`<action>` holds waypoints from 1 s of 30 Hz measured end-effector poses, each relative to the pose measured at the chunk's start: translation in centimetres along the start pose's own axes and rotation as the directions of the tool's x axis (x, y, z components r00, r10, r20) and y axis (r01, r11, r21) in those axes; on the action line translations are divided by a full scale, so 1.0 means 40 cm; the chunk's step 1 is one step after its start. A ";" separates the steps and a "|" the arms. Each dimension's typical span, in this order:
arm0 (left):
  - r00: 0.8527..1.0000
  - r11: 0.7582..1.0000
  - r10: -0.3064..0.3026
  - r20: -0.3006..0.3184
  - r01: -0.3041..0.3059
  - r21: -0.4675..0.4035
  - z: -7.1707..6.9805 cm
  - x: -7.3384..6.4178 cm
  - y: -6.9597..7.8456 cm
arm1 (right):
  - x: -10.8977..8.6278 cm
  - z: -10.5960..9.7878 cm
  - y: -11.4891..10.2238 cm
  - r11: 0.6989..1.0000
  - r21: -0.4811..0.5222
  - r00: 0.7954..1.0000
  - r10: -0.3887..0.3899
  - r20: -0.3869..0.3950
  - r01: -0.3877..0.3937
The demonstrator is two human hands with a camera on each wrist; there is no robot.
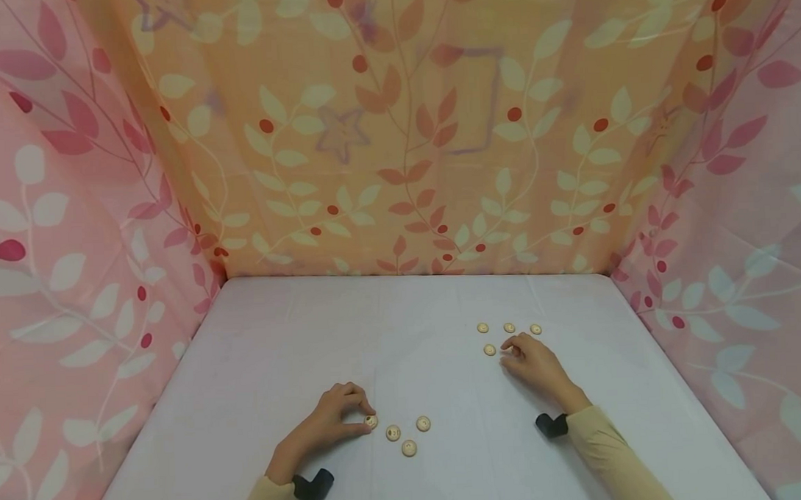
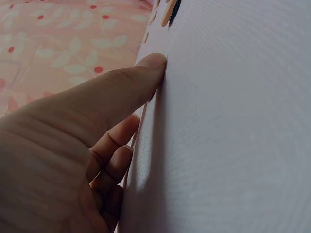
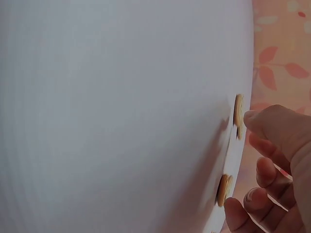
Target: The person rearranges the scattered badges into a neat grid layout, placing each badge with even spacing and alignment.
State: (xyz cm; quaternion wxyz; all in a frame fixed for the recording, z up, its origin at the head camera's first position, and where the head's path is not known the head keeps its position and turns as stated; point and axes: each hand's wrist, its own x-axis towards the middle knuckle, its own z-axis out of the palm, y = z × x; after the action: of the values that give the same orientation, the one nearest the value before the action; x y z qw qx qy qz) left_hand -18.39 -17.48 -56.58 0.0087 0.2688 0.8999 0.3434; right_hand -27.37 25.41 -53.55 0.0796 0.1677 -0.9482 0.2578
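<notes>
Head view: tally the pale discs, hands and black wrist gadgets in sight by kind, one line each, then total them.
Left hand and right hand: 2
Pale discs: 8 visible; more could be hidden beneath the right hand
Black wrist gadgets: 2
Total in sight: 12

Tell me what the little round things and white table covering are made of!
The little round things look like smooth wood, judging by their tan colour, but could be plastic. The white table covering seems matte cloth: faint creases, little shine.
</notes>
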 end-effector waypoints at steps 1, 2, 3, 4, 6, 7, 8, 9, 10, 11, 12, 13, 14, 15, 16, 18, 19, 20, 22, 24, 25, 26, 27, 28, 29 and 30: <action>1.000 1.000 -0.003 0.001 0.003 -0.001 0.000 0.000 0.000 | -0.001 0.002 -0.005 1.000 0.000 1.000 -0.009 0.001 0.009; 1.000 1.000 -0.005 0.002 0.005 -0.001 0.000 0.000 0.001 | -0.002 0.005 -0.010 1.000 0.001 1.000 -0.017 0.001 0.017; 1.000 1.000 -0.008 0.002 0.008 -0.001 0.000 0.000 0.001 | -0.002 0.008 -0.015 1.000 0.000 1.000 -0.025 0.001 0.025; 1.000 1.000 -0.015 0.005 0.015 -0.004 0.000 0.000 0.002 | -0.003 0.012 -0.019 0.999 0.003 0.999 -0.033 0.000 0.033; 1.000 1.000 -0.021 0.009 0.021 -0.007 0.000 0.001 0.002 | -0.005 0.019 -0.026 0.999 0.001 0.999 -0.049 0.002 0.049; 1.000 1.000 -0.025 0.010 0.025 -0.008 0.000 0.001 0.002 | -0.006 0.022 -0.031 0.999 0.006 0.999 -0.053 0.002 0.053; 1.000 1.000 -0.025 0.011 0.025 -0.007 0.000 0.001 0.002 | -0.006 0.026 -0.035 0.998 0.011 0.998 -0.058 0.003 0.058; 1.000 1.000 -0.023 0.010 0.023 -0.005 0.000 0.001 0.001 | -0.007 0.029 -0.040 0.998 0.016 0.998 -0.063 0.006 0.063; 1.000 1.000 -0.022 0.011 0.022 -0.003 0.000 0.001 0.000 | -0.007 0.032 -0.044 0.997 0.021 0.997 -0.071 0.010 0.071; 1.000 1.000 -0.021 0.011 0.021 -0.001 0.001 0.001 -0.001 | -0.007 0.035 -0.050 0.997 0.025 0.997 -0.080 0.014 0.080; 1.000 1.000 -0.017 0.010 0.017 0.002 0.001 0.002 -0.002 | -0.007 0.037 -0.055 0.996 0.032 0.996 -0.088 0.018 0.088; 1.000 1.000 -0.014 0.009 0.014 0.003 0.002 0.002 -0.003 | -0.006 0.038 -0.063 0.995 0.042 0.995 -0.097 0.022 0.096; 1.000 1.000 -0.009 0.006 0.009 0.004 0.002 0.002 -0.004 | -0.006 0.040 -0.069 0.993 0.047 0.994 -0.107 0.027 0.105; 1.000 1.000 -0.005 0.003 0.005 0.004 0.003 0.002 -0.005 | -0.005 0.042 -0.075 0.993 0.049 0.993 -0.114 0.035 0.112; 1.000 1.000 -0.002 0.000 0.002 0.004 0.004 0.001 -0.005 | -0.005 0.044 -0.081 0.992 0.053 0.992 -0.119 0.041 0.117; 1.000 1.000 0.017 -0.011 -0.017 0.010 0.005 0.000 -0.007 | -0.004 0.048 -0.092 0.991 0.068 0.991 -0.122 0.052 0.119; 1.000 1.000 0.019 -0.015 -0.019 0.010 0.005 0.000 -0.007 | -0.003 0.051 -0.097 0.990 0.073 0.991 -0.124 0.056 0.120; 1.000 1.000 0.022 -0.017 -0.022 0.009 0.005 0.000 -0.007 | -0.002 0.055 -0.100 0.990 0.075 0.990 -0.124 0.061 0.120; 1.000 1.000 0.023 -0.017 -0.023 0.009 0.005 -0.001 -0.008 | -0.002 0.061 -0.107 0.989 0.082 0.989 -0.132 0.062 0.127; 1.000 1.000 0.021 -0.013 -0.021 0.008 0.004 -0.002 -0.006 | -0.003 0.069 -0.114 0.986 0.088 0.988 -0.145 0.059 0.140; 1.000 1.000 0.011 -0.009 -0.011 -0.001 0.003 -0.001 -0.006 | -0.003 0.072 -0.117 0.985 0.088 0.986 -0.155 0.057 0.149; 1.000 1.000 0.009 -0.007 -0.009 -0.002 0.002 -0.001 -0.005 | -0.004 0.076 -0.120 0.983 0.092 0.985 -0.163 0.057 0.157; 1.000 1.000 0.008 -0.006 -0.008 -0.001 0.002 -0.001 -0.005 | -0.004 0.079 -0.123 0.982 0.094 0.984 -0.172 0.055 0.166; 1.000 1.000 0.007 -0.005 -0.007 0.000 0.002 -0.001 -0.005 | -0.005 0.082 -0.126 0.980 0.097 0.982 -0.180 0.054 0.174; 1.000 1.000 0.007 -0.006 -0.007 0.003 0.003 -0.001 -0.005 | -0.005 0.085 -0.130 0.979 0.096 0.981 -0.187 0.054 0.182; 1.000 1.000 0.006 -0.006 -0.006 0.006 0.003 -0.001 -0.006 | -0.006 0.087 -0.132 0.978 0.097 0.980 -0.193 0.056 0.187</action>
State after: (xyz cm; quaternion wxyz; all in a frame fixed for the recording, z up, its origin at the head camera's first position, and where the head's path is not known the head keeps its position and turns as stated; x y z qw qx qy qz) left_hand -18.45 -17.58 -56.83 0.0043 0.2708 0.9001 0.3414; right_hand -25.48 19.38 -54.13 0.0652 0.2695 -0.9171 0.2864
